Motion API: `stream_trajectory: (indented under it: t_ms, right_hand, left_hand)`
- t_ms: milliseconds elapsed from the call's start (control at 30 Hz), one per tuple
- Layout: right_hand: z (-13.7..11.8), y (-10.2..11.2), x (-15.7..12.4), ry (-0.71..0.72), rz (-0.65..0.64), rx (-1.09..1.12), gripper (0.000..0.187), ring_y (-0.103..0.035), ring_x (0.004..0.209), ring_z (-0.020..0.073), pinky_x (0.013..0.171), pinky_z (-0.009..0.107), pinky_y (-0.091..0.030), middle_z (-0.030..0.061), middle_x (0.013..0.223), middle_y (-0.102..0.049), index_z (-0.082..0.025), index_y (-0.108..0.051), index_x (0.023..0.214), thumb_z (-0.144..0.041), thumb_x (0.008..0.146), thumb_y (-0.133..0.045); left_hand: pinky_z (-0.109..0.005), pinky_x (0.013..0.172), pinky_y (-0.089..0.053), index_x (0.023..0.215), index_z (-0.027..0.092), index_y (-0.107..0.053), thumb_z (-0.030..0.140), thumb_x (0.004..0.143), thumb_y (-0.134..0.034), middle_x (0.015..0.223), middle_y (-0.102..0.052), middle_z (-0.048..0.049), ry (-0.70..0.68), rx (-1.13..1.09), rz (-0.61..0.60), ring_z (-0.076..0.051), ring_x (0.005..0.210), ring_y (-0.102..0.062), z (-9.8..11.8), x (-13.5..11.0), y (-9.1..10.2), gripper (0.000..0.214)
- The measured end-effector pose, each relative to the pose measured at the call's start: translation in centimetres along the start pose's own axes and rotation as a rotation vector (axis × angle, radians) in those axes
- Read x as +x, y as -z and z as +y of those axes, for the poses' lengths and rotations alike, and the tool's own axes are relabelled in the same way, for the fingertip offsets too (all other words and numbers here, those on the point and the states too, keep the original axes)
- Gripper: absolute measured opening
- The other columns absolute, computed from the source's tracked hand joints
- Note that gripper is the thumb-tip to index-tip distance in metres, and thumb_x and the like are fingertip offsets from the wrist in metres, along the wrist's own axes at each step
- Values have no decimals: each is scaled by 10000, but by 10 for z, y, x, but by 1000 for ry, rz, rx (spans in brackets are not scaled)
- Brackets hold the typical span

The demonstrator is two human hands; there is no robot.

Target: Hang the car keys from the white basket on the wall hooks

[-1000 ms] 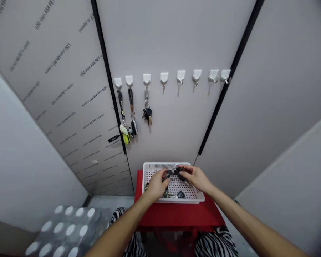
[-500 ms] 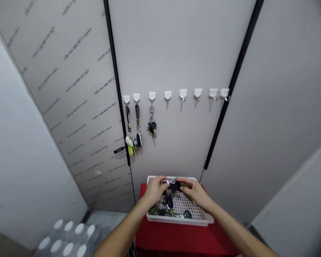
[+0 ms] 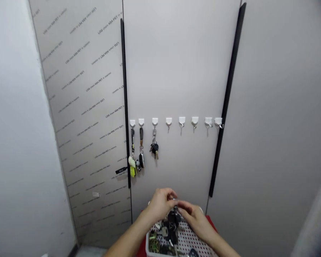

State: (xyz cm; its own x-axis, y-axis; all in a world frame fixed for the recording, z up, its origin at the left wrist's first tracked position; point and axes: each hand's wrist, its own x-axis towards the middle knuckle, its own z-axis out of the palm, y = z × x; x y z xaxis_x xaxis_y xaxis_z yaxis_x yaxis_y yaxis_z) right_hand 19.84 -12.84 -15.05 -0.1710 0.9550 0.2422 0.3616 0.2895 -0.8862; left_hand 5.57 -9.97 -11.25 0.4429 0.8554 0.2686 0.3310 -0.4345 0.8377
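My left hand and my right hand meet over a white perforated basket. Both pinch the top of a bunch of black keys that hangs between them above the basket. More keys and keyrings lie in the basket below. On the wall above is a row of several white hooks. The three leftmost hooks carry key bunches; the others are bare.
The basket rests on a red surface at the bottom edge. Black vertical strips run down the grey wall panels. The left panel has printed protective film.
The view has tilted up, so the hooks sit lower in frame. Both hands have lifted the black key bunch out of the basket toward the wall.
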Motion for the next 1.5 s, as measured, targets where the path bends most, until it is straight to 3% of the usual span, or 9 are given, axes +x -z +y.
stream_trajectory:
  t_ms: [100,300,500,667,867,967,1133,1300,1500]
  right_hand:
    - [-17,-7,1,-6,-47,23,296,-496,648,147,631,266,-380,18,661,-573,-152,-575,750,-373,662,-399]
    - [-31,-13,5,61,-129,28,256,-463,638,125,601,227,-358,1,653,-542,-143,-546,709,-363,650,-428]
    - [-40,-11,24,44,31,64,262,-406,493,84,496,205,-332,-23,496,-457,-133,-503,594,-383,628,-435]
    - [-69,5,65,77,208,161,250,-367,423,57,438,191,-314,-41,453,-425,-131,-491,568,-380,581,-477]
    - [-127,29,128,191,422,354,247,-411,422,54,431,184,-339,-35,468,-458,-127,-488,602,-356,518,-523]
    - [-143,37,147,196,508,356,227,-420,413,55,420,183,-347,-33,456,-467,-130,-485,582,-341,507,-529]
    - [-139,43,164,102,585,282,145,-442,401,70,425,197,-369,-27,437,-492,-140,-488,540,-285,538,-503]
    - [-128,43,170,114,561,168,159,-488,431,82,450,202,-393,-1,496,-541,-124,-531,613,-265,574,-469]
    - [-112,48,156,125,631,-69,288,-524,675,130,645,249,-389,67,737,-594,-88,-560,790,-256,570,-479]
  left_hand:
    - [-160,466,-292,697,118,-547,152,548,-463,527,-482,33,7,-73,-16,-53,479,-380,6,4,6,175]
    - [-170,495,-330,693,108,-529,126,544,-479,510,-479,35,54,-195,61,-54,484,-411,11,7,16,158]
    - [-176,512,-365,680,108,-514,104,545,-495,514,-494,28,49,-256,183,-60,500,-445,8,13,17,136]
    - [-208,612,-402,758,103,-491,123,603,-462,706,-559,-41,15,-267,344,-83,621,-500,11,29,21,159]
    - [-215,689,-392,816,119,-484,101,635,-415,818,-550,-49,-166,-73,464,-90,725,-496,43,52,37,194]
    - [-236,708,-387,861,138,-480,114,647,-404,849,-546,-40,-210,72,490,-98,738,-495,59,66,47,228]
    - [-257,744,-371,924,157,-467,119,650,-399,891,-529,-37,-233,308,478,-117,782,-483,65,79,52,285]
    - [-251,789,-345,907,150,-503,109,648,-382,950,-501,-49,-268,543,379,-141,864,-451,55,78,42,288]
    - [-247,814,-323,948,90,-479,114,654,-378,979,-482,-85,-252,604,281,-157,913,-426,39,66,34,312]
